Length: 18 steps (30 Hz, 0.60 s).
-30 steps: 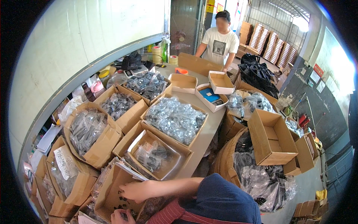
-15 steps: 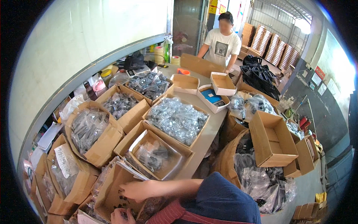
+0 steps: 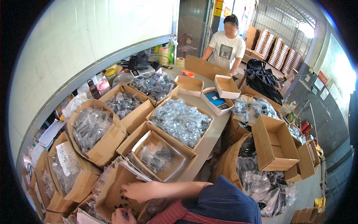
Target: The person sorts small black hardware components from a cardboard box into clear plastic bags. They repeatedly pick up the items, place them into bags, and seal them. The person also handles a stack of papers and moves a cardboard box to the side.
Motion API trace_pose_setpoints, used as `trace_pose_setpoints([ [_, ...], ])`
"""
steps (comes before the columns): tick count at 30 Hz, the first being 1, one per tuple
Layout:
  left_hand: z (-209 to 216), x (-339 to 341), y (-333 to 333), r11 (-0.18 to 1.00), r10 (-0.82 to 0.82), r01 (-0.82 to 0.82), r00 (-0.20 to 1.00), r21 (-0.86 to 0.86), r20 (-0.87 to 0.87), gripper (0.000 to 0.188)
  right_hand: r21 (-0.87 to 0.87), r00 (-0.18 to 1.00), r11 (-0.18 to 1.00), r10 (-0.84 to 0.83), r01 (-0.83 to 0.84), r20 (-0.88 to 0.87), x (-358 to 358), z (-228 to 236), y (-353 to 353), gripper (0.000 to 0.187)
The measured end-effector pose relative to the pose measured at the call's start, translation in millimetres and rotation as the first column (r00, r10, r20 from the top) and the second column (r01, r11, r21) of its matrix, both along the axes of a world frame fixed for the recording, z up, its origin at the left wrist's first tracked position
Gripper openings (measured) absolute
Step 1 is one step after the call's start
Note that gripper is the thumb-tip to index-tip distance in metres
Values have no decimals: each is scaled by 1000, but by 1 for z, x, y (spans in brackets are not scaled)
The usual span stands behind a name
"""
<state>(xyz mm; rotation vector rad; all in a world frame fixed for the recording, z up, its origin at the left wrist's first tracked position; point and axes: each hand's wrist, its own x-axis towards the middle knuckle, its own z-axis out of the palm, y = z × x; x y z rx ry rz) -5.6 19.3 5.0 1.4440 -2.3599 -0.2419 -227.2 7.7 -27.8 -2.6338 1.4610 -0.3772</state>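
Note:
At the lower edge, an open cardboard box (image 3: 109, 183) stands tilted, with small black pieces (image 3: 122, 205) scattered on its bottom. My right hand (image 3: 137, 190) reaches into it from the right, fingers pointing down at the pieces. Motion blurs those fingers, so their grip is unclear. Below it, my left hand (image 3: 122, 216) is closed at the box's near end, its fingers curled around something dark and small that I cannot make out. Just beyond, a smaller carton (image 3: 172, 171) holding clear bags of dark parts sits inside a larger box.
Boxes of bagged parts (image 3: 182, 121) crowd the table. On the right, an open brown box (image 3: 276, 143) rests above plastic-wrapped goods (image 3: 261, 186). Across the table, a person (image 3: 227, 46) in a white T-shirt stands behind a cardboard flap (image 3: 205, 67) and white-edged trays (image 3: 189, 85).
The view has shifted slightly, so the surroundings sit a little lower and further right. Both my hands stay at the same box, the right one moving slightly among the black pieces.

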Motion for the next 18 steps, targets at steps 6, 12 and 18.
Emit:
trace_pose_setpoints([
  [6,5,-2,2,999,-9,9,1000,-43,2,23,-5,1000,1000,-2,2,-2,0,2,1,47],
  [12,19,-6,4,1000,-31,31,999,-1,-15,22,174,1000,985,-10,13,-19,1,21,4,53],
  [18,7,-5,3,1000,-16,15,1000,-22,-24,23,293,1000,956,4,2,-20,-3,35,6,65],
])
